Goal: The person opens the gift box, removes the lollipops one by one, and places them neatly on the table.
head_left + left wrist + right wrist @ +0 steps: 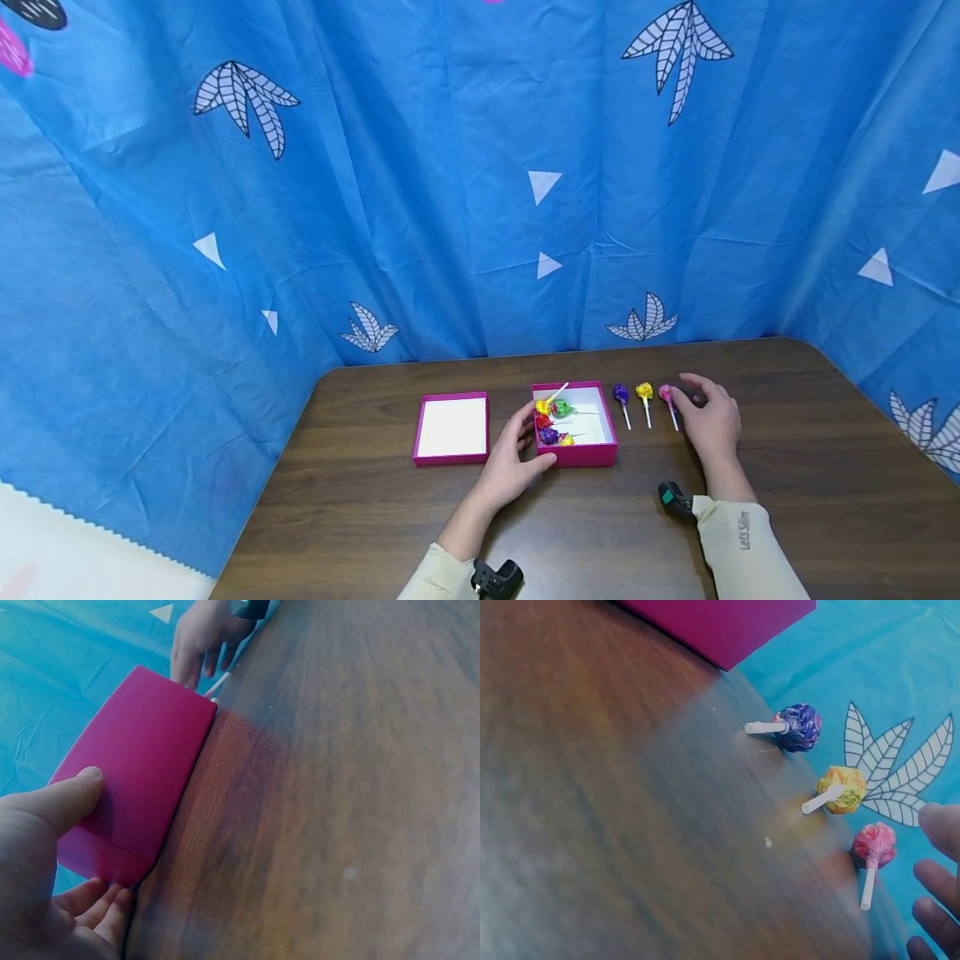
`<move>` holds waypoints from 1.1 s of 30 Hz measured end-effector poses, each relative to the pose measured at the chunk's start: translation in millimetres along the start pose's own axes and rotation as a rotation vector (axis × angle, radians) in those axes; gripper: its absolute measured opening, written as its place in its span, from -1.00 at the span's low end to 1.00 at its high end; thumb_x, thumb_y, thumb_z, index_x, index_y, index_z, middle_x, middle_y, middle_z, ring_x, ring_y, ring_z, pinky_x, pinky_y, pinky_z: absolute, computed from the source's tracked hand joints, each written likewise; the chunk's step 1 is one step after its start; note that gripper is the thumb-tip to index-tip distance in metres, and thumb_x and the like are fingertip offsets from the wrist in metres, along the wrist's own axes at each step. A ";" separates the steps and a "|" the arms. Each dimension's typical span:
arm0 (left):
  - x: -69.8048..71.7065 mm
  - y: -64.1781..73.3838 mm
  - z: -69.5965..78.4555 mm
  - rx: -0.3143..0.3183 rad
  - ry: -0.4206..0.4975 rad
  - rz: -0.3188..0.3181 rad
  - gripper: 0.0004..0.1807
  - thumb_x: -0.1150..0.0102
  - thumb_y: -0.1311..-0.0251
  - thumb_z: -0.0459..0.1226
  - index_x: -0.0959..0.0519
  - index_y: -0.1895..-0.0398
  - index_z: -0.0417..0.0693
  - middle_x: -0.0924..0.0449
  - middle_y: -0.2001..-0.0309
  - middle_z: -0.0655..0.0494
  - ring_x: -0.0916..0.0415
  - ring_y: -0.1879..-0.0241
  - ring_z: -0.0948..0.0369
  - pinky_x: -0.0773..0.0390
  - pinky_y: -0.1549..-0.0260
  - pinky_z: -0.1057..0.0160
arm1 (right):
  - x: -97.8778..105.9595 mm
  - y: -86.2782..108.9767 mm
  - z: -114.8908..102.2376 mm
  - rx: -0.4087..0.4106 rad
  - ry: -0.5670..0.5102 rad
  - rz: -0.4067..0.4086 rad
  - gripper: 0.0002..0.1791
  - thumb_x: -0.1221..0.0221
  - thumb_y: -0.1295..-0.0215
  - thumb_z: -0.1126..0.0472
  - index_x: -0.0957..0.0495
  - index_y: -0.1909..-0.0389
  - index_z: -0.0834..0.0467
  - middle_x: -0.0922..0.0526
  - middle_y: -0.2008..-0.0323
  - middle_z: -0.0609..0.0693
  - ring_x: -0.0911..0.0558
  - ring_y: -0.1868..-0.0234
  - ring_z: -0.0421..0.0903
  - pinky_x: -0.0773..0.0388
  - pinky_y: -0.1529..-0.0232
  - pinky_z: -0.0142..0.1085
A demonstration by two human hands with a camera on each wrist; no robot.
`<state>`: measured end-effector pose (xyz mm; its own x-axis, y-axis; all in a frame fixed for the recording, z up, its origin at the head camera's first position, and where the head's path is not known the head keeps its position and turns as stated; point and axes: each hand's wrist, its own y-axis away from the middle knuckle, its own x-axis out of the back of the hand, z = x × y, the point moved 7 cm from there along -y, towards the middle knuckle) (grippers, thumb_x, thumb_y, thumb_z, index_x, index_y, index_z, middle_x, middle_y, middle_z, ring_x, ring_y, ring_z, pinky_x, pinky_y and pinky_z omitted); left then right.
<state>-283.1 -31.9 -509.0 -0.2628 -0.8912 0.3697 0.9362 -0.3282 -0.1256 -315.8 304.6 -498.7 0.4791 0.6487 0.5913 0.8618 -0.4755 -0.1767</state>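
Observation:
A pink box (579, 456) with a white inside stands on the table, with several wrapped lollipops, yellow, green, red and purple, along its left side. My left hand (507, 473) holds its near left corner, the thumb (71, 796) against the front wall and the fingers at the left wall. Right of the box lie a purple lollipop (799, 727), a yellow lollipop (841, 789) and a pink lollipop (874, 844) in a row, sticks toward me. Beside the pink one is my right hand (711, 423), its fingers loosely bent, with a gap to the candy in the right wrist view.
The pink box lid (452, 427), white inside up, lies left of the box on the brown wooden table (352, 500). Behind the table's far edge hangs a blue patterned curtain (480, 208). Each wrist wears a small black camera.

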 end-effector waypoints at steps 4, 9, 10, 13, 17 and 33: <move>-0.2 0.1 0.3 -0.002 -0.003 -0.002 -0.11 -0.32 -0.27 -0.14 -0.05 -0.58 0.21 -0.17 -0.53 0.12 -0.25 -0.46 0.06 -0.37 -0.41 -0.04 | 4.9 2.2 -8.5 0.005 -0.014 0.040 -0.53 -0.14 -0.45 -0.01 -0.51 -0.29 0.08 -0.50 -0.32 0.22 -0.34 -0.29 0.22 -0.32 -0.20 0.15; -0.8 0.6 0.2 -0.005 -0.006 -0.002 -0.11 -0.32 -0.27 -0.14 -0.05 -0.58 0.21 -0.17 -0.53 0.11 -0.26 -0.46 0.06 -0.38 -0.41 -0.04 | 10.4 6.0 -24.1 0.050 -0.027 0.069 -0.55 -0.17 -0.44 -0.01 -0.54 -0.26 0.07 -0.54 -0.30 0.17 -0.34 -0.29 0.19 -0.32 -0.18 0.11; -0.9 0.8 0.3 -0.007 -0.006 -0.002 -0.11 -0.32 -0.27 -0.14 -0.05 -0.58 0.22 -0.17 -0.53 0.11 -0.26 -0.46 0.06 -0.38 -0.40 -0.04 | 11.6 6.6 -27.0 0.059 -0.031 0.071 -0.55 -0.17 -0.44 -0.01 -0.54 -0.25 0.07 -0.55 -0.30 0.16 -0.34 -0.28 0.18 -0.33 -0.18 0.10; -0.2 0.9 0.8 -0.020 -0.002 0.001 -0.11 -0.32 -0.27 -0.14 -0.06 -0.58 0.19 -0.18 -0.52 0.07 -0.27 -0.45 0.02 -0.38 -0.39 -0.07 | 16.4 7.0 -34.8 0.087 -0.051 0.088 -0.58 -0.17 -0.43 0.00 -0.57 -0.22 0.07 -0.57 -0.27 0.15 -0.36 -0.27 0.15 -0.35 -0.13 0.06; 0.6 0.8 1.2 -0.030 -0.003 0.004 -0.12 -0.33 -0.26 -0.15 -0.07 -0.57 0.17 -0.19 -0.52 0.04 -0.27 -0.44 0.00 -0.39 -0.38 -0.09 | 25.4 8.4 -45.6 0.118 -0.096 0.133 -0.63 -0.20 -0.42 0.03 -0.62 -0.15 0.09 -0.64 -0.18 0.15 -0.41 -0.18 0.11 -0.36 -0.01 -0.08; 1.2 1.1 1.6 0.011 -0.007 0.002 -0.10 -0.33 -0.25 -0.11 -0.05 -0.58 0.24 -0.18 -0.52 0.12 -0.26 -0.45 0.05 -0.38 -0.40 -0.06 | 30.4 29.3 -106.5 0.317 -0.099 -0.020 -0.67 -0.24 -0.38 0.01 -0.64 -0.06 0.06 -0.70 0.01 0.10 -0.42 0.05 -0.11 -0.42 0.16 -0.39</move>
<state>-282.0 -32.8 -507.2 -0.2597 -0.8895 0.3760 0.9391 -0.3234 -0.1163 -293.8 247.1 -402.1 0.4619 0.7180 0.5207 0.8727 -0.2632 -0.4113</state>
